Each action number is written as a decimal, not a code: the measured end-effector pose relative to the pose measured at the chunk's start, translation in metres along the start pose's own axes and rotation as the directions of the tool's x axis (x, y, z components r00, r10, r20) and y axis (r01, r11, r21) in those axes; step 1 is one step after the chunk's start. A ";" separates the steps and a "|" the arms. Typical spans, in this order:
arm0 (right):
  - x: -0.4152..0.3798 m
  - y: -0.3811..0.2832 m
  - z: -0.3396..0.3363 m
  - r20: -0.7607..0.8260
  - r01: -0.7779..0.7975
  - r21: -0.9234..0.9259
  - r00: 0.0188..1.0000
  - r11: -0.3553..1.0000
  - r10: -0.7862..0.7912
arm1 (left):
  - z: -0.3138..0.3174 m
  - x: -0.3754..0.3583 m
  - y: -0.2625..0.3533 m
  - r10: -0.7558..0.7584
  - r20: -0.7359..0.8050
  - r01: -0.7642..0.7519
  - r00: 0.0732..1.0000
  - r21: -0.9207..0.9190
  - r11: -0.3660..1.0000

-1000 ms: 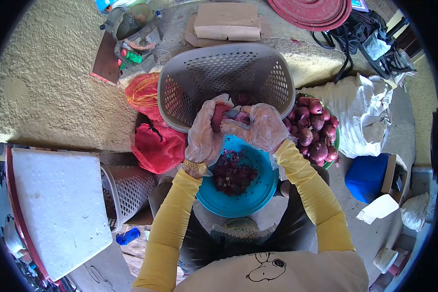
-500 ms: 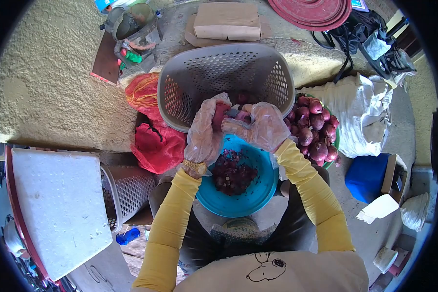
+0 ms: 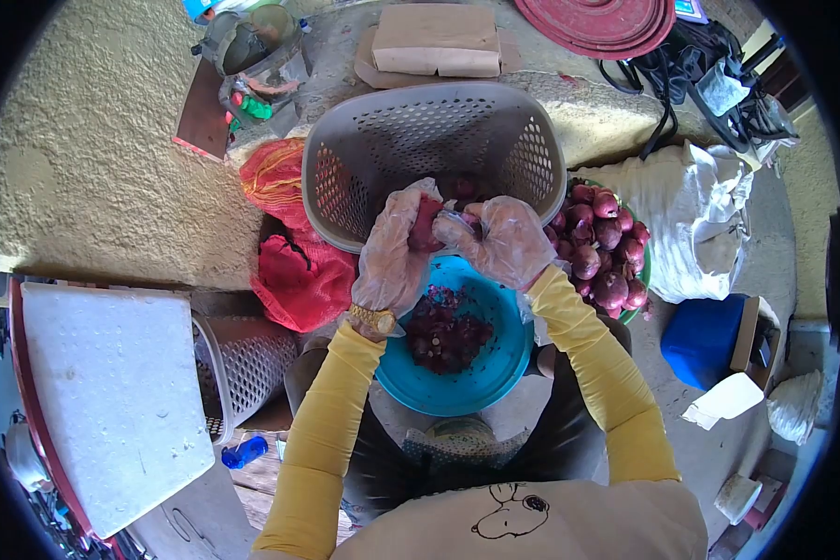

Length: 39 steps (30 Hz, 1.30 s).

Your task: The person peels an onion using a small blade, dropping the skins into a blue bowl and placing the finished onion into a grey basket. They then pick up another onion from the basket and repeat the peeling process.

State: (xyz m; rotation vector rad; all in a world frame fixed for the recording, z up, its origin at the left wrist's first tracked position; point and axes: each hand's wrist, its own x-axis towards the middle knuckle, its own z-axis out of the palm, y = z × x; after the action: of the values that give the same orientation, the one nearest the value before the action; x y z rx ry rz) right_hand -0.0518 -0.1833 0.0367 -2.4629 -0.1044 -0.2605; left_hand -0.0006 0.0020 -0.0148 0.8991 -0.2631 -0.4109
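My left hand (image 3: 394,245), in a clear plastic glove, is wrapped round a red onion (image 3: 426,224) over the near rim of the grey basket. My right hand (image 3: 506,241), gloved the same way, is closed with its fingertips right beside that onion. What it grips is mostly hidden; a small dark purple bit shows at its fingers. Below both hands, the turquoise basin (image 3: 450,399) holds dark red onion skins and scraps (image 3: 446,343). The perforated grey basket (image 3: 429,140) stands just beyond the hands, with a few onions low inside.
Whole red onions (image 3: 599,250) are heaped in a green-rimmed container at right, beside a white sack (image 3: 691,219). A red mesh bag (image 3: 303,280) lies left of the basket. A white foam board (image 3: 112,401), a second basket (image 3: 252,369) and a blue container (image 3: 705,341) stand farther out.
My right hand's fingers have shifted slightly and closed up beside the onion, covering a greyish thing seen there before. My left hand keeps its hold, the onion turned a little.
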 end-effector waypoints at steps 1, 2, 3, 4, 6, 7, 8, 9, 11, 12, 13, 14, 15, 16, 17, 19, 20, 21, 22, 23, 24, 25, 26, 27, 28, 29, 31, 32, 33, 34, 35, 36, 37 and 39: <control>0.000 0.001 0.000 0.005 -0.008 0.018 1.000 1.000 0.008 | 0.001 0.001 0.003 -0.103 -0.020 0.100 0.994 -0.131 0.986; 0.000 0.001 0.000 0.011 -0.017 0.037 1.000 0.999 0.016 | 0.002 0.001 0.006 -0.207 -0.026 0.194 0.978 -0.261 0.946; 0.000 0.001 0.000 0.012 -0.017 0.037 1.000 0.999 0.017 | 0.004 0.001 0.008 -0.208 -0.026 0.194 0.978 -0.260 0.946; 0.001 0.000 -0.001 0.009 -0.006 0.075 1.000 0.997 0.006 | 0.008 0.001 0.011 -0.241 -0.033 0.221 0.970 -0.290 0.931; 0.001 -0.001 -0.002 0.006 0.005 0.112 1.000 0.994 -0.005 | 0.011 -0.001 0.014 -0.274 -0.039 0.248 0.961 -0.320 0.914; 0.000 -0.001 -0.002 -0.003 0.014 0.149 1.000 0.989 -0.014 | 0.012 -0.004 0.014 -0.268 -0.032 0.248 0.963 -0.280 0.927; 0.000 -0.002 -0.001 -0.012 0.023 0.186 1.000 0.982 -0.021 | 0.013 -0.006 0.015 -0.262 -0.026 0.248 0.965 -0.240 0.938; 0.000 0.001 0.000 -0.012 0.023 0.186 1.000 0.982 -0.021 | 0.011 -0.006 0.014 -0.262 -0.026 0.248 0.965 -0.240 0.939; -0.001 0.009 0.004 0.139 0.017 -0.017 0.990 1.000 -0.014 | 0.006 -0.004 0.012 -0.226 -0.038 0.224 0.973 -0.053 0.973; -0.001 0.007 0.002 0.138 0.017 -0.017 0.990 1.000 -0.015 | 0.008 -0.003 0.013 -0.225 -0.038 0.223 0.974 -0.052 0.973; -0.002 0.003 -0.001 0.169 0.093 -0.024 0.982 0.995 -0.087 | 0.009 -0.001 0.015 -0.205 -0.048 0.201 0.977 -0.083 0.976; -0.003 0.000 -0.002 0.200 0.168 -0.030 0.967 0.985 -0.159 | 0.011 0.001 0.017 -0.186 -0.059 0.178 0.981 -0.114 0.977; -0.003 0.000 -0.001 0.200 0.169 -0.029 0.967 0.985 -0.160 | 0.013 0.002 0.022 -0.185 -0.060 0.177 0.981 -0.113 0.978; -0.004 0.001 0.002 0.254 0.228 -0.053 0.945 0.972 -0.208 | 0.015 0.003 0.028 -0.226 -0.075 0.210 0.971 -0.177 0.961; -0.004 0.001 0.003 0.307 0.287 -0.074 0.918 0.955 -0.252 | 0.018 0.004 0.033 -0.268 -0.085 0.241 0.960 -0.241 0.940; -0.004 -0.001 0.003 0.245 0.277 -0.031 0.934 0.960 -0.262 | 0.022 0.003 0.038 -0.259 -0.087 0.231 0.962 -0.249 0.941; -0.003 -0.002 0.003 0.182 0.270 0.013 0.946 0.963 -0.268 | 0.023 0.002 0.040 -0.249 -0.090 0.219 0.964 -0.257 0.941; -0.004 -0.004 0.002 0.182 0.272 0.014 0.945 0.962 -0.270 | 0.023 0.003 0.039 -0.247 -0.091 0.217 0.965 -0.257 0.942; -0.007 -0.006 -0.001 0.038 0.254 -0.024 0.967 0.967 -0.253 | 0.024 0.004 0.038 -0.240 -0.113 0.211 0.964 -0.219 0.953; -0.008 -0.007 -0.004 -0.106 0.229 -0.059 0.966 0.972 -0.234 | 0.024 0.005 0.036 -0.232 -0.134 0.206 0.963 -0.182 0.961; -0.007 -0.008 -0.007 -0.105 0.229 -0.060 0.966 0.972 -0.234 | 0.021 0.004 0.036 -0.232 -0.133 0.206 0.963 -0.183 0.961; -0.004 -0.009 -0.009 -0.072 0.173 -0.046 0.982 0.984 -0.176 | 0.018 0.003 0.036 -0.244 -0.055 0.232 0.968 -0.168 0.958; -0.003 -0.009 -0.010 -0.037 0.114 -0.033 0.993 0.993 -0.116 | 0.016 0.002 0.035 -0.256 0.024 0.257 0.966 -0.150 0.955; -0.003 -0.007 -0.008 -0.037 0.114 -0.033 0.993 0.993 -0.115 | 0.015 0.002 0.034 -0.257 0.025 0.258 0.966 -0.151 0.954; -0.004 -0.002 -0.004 -0.076 0.142 -0.068 0.986 0.988 -0.147 | 0.016 0.001 0.033 -0.231 0.035 0.231 0.972 0.002 0.973; -0.004 0.000 -0.002 -0.114 0.169 -0.102 0.977 0.980 -0.180 | 0.016 0.001 0.031 -0.205 0.050 0.196 0.977 0.154 0.969; -0.002 -0.002 -0.004 -0.047 0.143 -0.106 0.988 0.984 -0.149 | 0.014 0.001 0.027 -0.113 0.053 0.088 0.992 0.341 0.936; -0.001 -0.002 -0.006 0.019 0.117 -0.112 0.993 0.987 -0.116 | 0.013 0.001 0.026 -0.022 0.075 -0.020 0.997 0.513 0.858; -0.001 -0.003 -0.007 0.018 0.117 -0.112 0.993 0.987 -0.116 | 0.013 0.002 0.027 -0.022 0.076 -0.020 0.997 0.513 0.858; -0.001 -0.003 -0.008 0.027 0.123 -0.105 0.992 0.987 -0.121 | 0.013 0.002 0.028 -0.021 0.087 -0.031 0.996 0.558 0.829; -0.001 -0.003 -0.009 0.036 0.129 -0.098 0.991 0.987 -0.126 | 0.013 0.002 0.029 -0.022 0.098 -0.042 0.995 0.602 0.798; -0.001 -0.003 -0.009 0.035 0.128 -0.098 0.992 0.987 -0.125 | 0.013 0.002 0.027 -0.022 0.099 -0.042 0.995 0.602 0.798; -0.001 -0.004 -0.009 0.038 0.131 -0.079 0.991 0.988 -0.128 | 0.013 0.003 0.025 -0.103 0.069 0.076 0.992 0.316 0.946; 0.000 -0.003 -0.008 0.041 0.134 -0.059 0.990 0.989 -0.132 | 0.013 0.003 0.025 -0.188 0.068 0.189 0.980 -0.006 0.982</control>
State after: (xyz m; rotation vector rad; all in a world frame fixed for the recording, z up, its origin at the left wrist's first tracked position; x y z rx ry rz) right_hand -0.0533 -0.1856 0.0445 -2.5257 -0.2808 -0.2796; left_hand 0.0034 0.0056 0.0132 0.9026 -0.2369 -0.6189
